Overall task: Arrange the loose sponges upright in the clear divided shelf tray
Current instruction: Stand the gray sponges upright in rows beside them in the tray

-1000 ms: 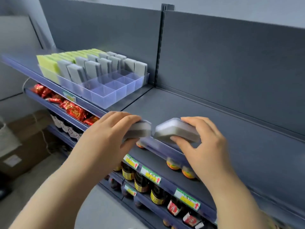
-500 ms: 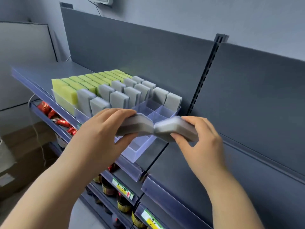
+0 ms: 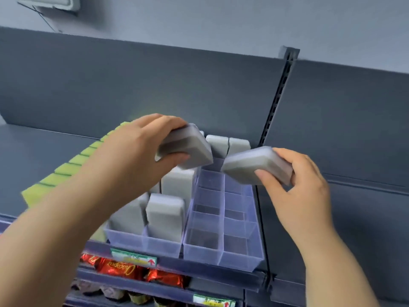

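Holding one sponge apiece, both hands hover over the clear divided tray [image 3: 221,251], which sits on the top shelf [image 3: 33,151] at approx 6 o'clock of frame centre. L hand [image 3: 137,156], at 9 o'clock, grips a grey sponge [image 3: 188,147]: fingers [image 3: 168,121] curled over its far edge, thumb pressed on the near face. That sponge is tilted, lower corner pointing to 5 o'clock, above the tray's back compartments. R hand [image 3: 303,185], at 3 o'clock, pinches a second grey sponge [image 3: 256,167], thumb on the near side, other fingers wrapped behind. It lies nearly flat w/ its left tip just beside the first sponge's corner; touching or apart, can't tell. Inside the tray, upright grey sponges [image 3: 164,211] fill the left columns, and two more [image 3: 228,145] stand at the back of the right columns, at 12 o'clock from the tray's front. A row of yellow-green sponges [image 3: 64,173] runs off toward 9 o'clock, partly behind the L forearm. A slotted post [image 3: 276,111] rises at 1 o'clock against the dark back panel [image 3: 132,85]. On the shelf edge at 7 o'clock sits a price label [image 3: 134,257], w/ red snack packets [image 3: 124,268] just below it.
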A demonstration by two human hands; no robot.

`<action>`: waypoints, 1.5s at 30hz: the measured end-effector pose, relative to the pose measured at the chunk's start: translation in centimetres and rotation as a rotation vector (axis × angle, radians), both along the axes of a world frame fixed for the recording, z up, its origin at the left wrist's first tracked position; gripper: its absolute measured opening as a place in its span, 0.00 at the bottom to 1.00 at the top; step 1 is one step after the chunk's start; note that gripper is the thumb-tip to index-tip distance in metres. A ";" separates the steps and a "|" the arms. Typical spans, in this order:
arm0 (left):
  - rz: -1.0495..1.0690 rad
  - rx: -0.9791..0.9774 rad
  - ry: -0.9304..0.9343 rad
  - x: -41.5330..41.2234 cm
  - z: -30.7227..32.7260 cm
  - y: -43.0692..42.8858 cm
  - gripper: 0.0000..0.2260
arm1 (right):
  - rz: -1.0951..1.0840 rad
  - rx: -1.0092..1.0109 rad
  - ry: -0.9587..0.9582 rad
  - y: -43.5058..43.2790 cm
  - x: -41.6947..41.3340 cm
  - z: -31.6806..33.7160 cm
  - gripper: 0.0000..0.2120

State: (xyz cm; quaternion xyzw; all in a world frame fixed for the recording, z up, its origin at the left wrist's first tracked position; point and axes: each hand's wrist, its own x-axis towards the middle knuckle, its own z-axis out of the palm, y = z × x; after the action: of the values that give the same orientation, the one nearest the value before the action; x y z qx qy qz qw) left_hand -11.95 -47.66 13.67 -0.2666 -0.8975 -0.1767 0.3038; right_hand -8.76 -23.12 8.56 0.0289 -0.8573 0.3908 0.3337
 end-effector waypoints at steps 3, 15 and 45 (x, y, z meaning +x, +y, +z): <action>-0.076 -0.032 -0.025 -1.7 0.8 -0.2 0.19 | -0.074 -0.017 -0.024 -0.6 -0.1 -0.2 0.16; -0.180 -0.215 -0.144 -7.6 0.1 4.4 0.18 | -0.046 0.145 -0.132 1.5 -6.1 1.0 0.17; -0.064 -0.792 -0.368 -15.9 -2.5 9.7 0.12 | 0.074 0.257 -0.290 4.4 -11.7 -0.2 0.18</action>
State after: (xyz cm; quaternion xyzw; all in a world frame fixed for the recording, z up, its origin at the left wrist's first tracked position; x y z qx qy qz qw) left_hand -27.82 -37.96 11.21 -0.3540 -0.9266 0.1270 0.0075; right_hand -20.50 -18.72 8.36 0.0460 -0.9376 0.2902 0.1857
